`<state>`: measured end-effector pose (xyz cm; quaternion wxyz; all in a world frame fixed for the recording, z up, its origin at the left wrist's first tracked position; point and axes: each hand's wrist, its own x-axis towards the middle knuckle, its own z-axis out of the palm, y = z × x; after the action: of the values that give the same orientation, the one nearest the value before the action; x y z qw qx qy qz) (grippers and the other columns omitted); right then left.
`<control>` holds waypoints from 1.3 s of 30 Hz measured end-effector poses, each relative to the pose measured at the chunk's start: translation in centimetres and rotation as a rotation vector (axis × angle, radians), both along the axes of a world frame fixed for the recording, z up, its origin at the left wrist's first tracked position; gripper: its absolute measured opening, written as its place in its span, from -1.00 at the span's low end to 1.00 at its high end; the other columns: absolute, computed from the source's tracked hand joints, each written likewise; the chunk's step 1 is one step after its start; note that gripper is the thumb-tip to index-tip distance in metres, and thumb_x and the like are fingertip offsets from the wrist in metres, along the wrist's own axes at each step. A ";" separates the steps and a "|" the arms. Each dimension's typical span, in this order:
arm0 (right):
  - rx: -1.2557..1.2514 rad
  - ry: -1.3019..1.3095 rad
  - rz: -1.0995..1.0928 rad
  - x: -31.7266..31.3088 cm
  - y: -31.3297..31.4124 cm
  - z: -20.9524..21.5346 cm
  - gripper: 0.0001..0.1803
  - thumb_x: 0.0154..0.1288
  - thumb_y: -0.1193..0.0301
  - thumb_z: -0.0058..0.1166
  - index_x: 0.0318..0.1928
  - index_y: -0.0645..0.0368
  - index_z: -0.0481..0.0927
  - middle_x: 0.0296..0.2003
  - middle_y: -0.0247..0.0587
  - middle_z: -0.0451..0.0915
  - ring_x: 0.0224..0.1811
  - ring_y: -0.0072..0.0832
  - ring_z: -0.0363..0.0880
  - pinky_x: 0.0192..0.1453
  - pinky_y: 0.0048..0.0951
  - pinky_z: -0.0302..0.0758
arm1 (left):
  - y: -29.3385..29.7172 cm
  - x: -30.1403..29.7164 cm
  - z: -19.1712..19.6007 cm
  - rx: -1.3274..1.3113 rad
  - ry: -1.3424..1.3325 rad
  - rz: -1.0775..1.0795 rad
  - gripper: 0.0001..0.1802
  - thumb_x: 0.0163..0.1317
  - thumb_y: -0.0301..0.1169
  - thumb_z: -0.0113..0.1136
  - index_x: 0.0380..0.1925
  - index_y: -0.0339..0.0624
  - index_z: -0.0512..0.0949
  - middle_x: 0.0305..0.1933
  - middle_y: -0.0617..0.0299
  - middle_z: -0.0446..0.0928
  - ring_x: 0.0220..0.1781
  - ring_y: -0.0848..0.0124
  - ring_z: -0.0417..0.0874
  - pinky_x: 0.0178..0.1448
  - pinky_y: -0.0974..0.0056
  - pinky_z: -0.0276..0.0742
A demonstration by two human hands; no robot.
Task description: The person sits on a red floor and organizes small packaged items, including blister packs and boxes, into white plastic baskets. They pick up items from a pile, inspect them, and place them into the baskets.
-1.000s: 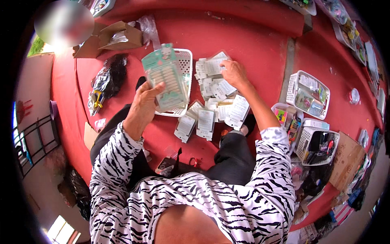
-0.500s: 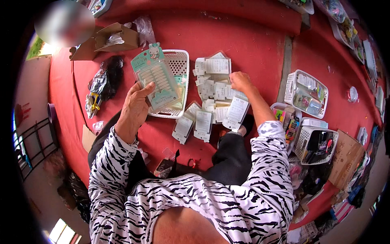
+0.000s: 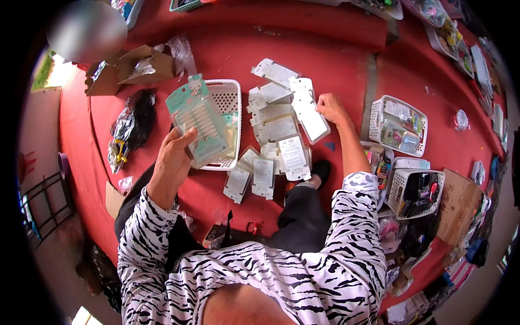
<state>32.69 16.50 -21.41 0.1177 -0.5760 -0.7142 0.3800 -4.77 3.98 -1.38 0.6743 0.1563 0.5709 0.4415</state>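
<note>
My left hand (image 3: 172, 157) is closed on the edge of a clear blister pack (image 3: 203, 135) with a mint-green, rabbit-topped card and rows of pale oval pieces. It is tilted over the left rim of a white perforated basket (image 3: 233, 95), where more green-carded packs show. With fingers pinched, my right hand (image 3: 332, 108) grips the right edge of a white-backed blister pack (image 3: 311, 120), angled above the spread. Several similar packs (image 3: 276, 127) lie overlapping, label side up, on the red floor cover. Others (image 3: 264, 176) fan out toward my foot.
An opened cardboard box (image 3: 146, 65) and a black plastic bag (image 3: 142, 116) lie at the left. Two filled white baskets (image 3: 401, 100) (image 3: 398, 197) stand at the right beside a cardboard piece (image 3: 460, 208). My shoe (image 3: 322, 172) is close to the packs.
My right hand has taken hold of a white-backed pack and tilted it up; packs at the far end are now more spread out. My left hand keeps its blister pack. The view shifted slightly.
</note>
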 end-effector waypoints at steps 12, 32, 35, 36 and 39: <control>0.402 -0.554 -0.379 -0.5 -1.9 3.9 -0.86 0.02 0.51 -0.06 -0.39 0.33 0.48 -0.43 0.07 0.53 -0.39 -0.10 0.57 -0.31 -0.19 0.53 | -0.1 1.2 1.5 0.036 0.046 0.002 -0.65 0.21 -0.46 0.00 -0.01 -0.32 0.32 -0.06 0.13 0.46 -0.07 0.33 0.52 0.03 0.23 0.45; -0.321 -0.344 -0.435 -3.9 -3.1 -5.1 -0.24 -0.31 0.07 0.34 -0.12 0.36 0.47 -0.02 0.12 0.44 -0.01 -0.11 0.47 -0.02 -0.18 0.46 | -0.4 2.1 1.4 -0.025 0.050 -0.051 -0.63 0.19 -0.46 0.02 0.01 -0.28 0.32 -0.04 0.18 0.45 -0.02 0.37 0.49 0.08 0.25 0.39; -0.307 -0.251 -0.423 0.4 -3.7 -9.4 -0.34 -0.29 0.12 0.33 -0.18 0.32 0.52 -0.13 0.06 0.53 -0.11 -0.23 0.54 -0.07 -0.27 0.48 | 0.1 2.1 1.2 0.010 0.042 -0.062 -0.63 0.20 -0.46 0.01 0.01 -0.30 0.32 -0.04 0.14 0.45 0.01 0.35 0.47 0.10 0.22 0.38; -0.401 0.159 -0.485 2.0 -4.2 -10.2 -0.49 -0.20 0.19 0.28 -0.25 0.30 0.56 -0.31 -0.04 0.60 -0.26 -0.37 0.59 -0.14 -0.36 0.46 | -0.3 1.7 0.8 0.021 0.043 -0.049 -0.64 0.20 -0.45 0.00 0.01 -0.31 0.32 -0.04 0.13 0.45 0.02 0.34 0.47 0.11 0.21 0.38; -0.403 0.919 -0.619 2.4 -3.9 -6.7 -0.74 0.06 0.44 0.10 -0.20 0.27 0.55 -0.33 -0.23 0.59 -0.32 -0.51 0.54 -0.19 -0.46 0.44 | -1.4 -0.6 -0.6 -0.004 -0.012 0.023 -0.65 0.21 -0.46 -0.01 0.00 -0.32 0.32 -0.04 0.11 0.45 0.00 0.31 0.48 0.12 0.18 0.38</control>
<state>35.06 12.59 -28.14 0.4090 -0.5449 -0.3023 0.6667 -5.33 2.54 -1.94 0.6729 0.1459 0.5694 0.4491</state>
